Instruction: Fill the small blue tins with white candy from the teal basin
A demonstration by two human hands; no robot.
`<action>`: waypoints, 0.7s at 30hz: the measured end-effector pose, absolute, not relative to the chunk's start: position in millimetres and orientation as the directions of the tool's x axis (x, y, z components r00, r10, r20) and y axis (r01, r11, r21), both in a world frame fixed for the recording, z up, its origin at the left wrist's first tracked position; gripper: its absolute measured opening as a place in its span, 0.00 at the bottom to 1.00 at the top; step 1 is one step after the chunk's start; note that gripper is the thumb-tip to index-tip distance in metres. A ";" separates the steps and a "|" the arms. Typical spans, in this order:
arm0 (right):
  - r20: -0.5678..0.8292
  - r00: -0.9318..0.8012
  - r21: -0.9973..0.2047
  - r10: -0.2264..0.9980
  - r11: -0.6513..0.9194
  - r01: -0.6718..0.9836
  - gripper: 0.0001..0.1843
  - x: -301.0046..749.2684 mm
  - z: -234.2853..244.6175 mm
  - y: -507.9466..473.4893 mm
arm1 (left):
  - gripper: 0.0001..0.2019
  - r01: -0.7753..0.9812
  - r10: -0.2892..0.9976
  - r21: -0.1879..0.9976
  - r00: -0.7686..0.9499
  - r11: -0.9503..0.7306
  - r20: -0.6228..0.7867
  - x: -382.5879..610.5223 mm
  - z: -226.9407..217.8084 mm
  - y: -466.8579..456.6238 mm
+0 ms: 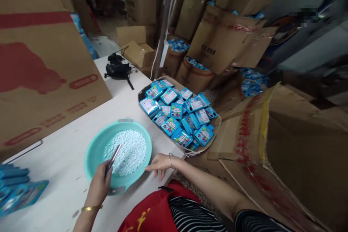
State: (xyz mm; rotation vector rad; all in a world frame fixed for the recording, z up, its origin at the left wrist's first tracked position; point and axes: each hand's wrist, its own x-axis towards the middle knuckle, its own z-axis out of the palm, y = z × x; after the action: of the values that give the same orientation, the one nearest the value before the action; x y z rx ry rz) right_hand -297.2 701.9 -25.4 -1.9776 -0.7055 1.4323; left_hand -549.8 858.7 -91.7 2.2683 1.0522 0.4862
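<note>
A teal plastic basin (91, 144) stands on the white table, with many small pale pellets (132, 148) in it. My left hand (99, 185) is closed round a slim, shiny metal utensil (114, 156) over the basin's near left side. The utensil's upper end points away from me; its exact kind is unclear. At the basin's right rim is my right hand (161, 164), its index finger stretched to the rim and the other fingers hanging loosely apart. Nothing shows in that hand. Beyond it, a shallow cardboard tray (216, 125) is heaped with blue printed packets (176, 110).
More blue packs (23, 192) stand at the table's left edge. A large carton (49, 69) rises behind them. A black strapped object (118, 69) lies at the far end of the white table (65, 166). To my right is an open carton (304, 152); packet-filled boxes (195, 72) stand behind.
</note>
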 end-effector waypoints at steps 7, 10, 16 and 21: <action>-0.043 0.809 -0.509 0.586 -0.710 0.487 0.44 -111.1 62.3 686.5 | 0.17 0.784 0.792 0.301 0.597 -0.543 -0.126 -487.6 -121.8 904.1; -0.075 0.832 -0.158 0.550 -0.830 0.535 0.53 -63.1 46.5 679.3 | 0.18 0.820 0.798 0.200 0.570 -0.536 -0.197 -482.0 -124.2 906.0; 0.062 0.719 -0.075 0.692 -0.715 0.695 0.46 -38.3 -3.2 663.4 | 0.17 0.803 0.746 0.214 0.595 -0.556 -0.297 -469.9 -141.1 884.9; 0.230 0.642 -0.251 0.732 -0.593 0.766 0.42 -30.4 -11.7 649.4 | 0.16 0.763 0.674 0.323 0.647 -0.560 -0.357 -462.2 -144.6 857.1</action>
State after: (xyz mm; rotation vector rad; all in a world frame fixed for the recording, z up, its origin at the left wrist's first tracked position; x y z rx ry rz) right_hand -30.4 649.4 -11.7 -2.5383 -1.1971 -0.1465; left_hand -462.2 857.1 -144.6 2.4169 1.1261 -0.2660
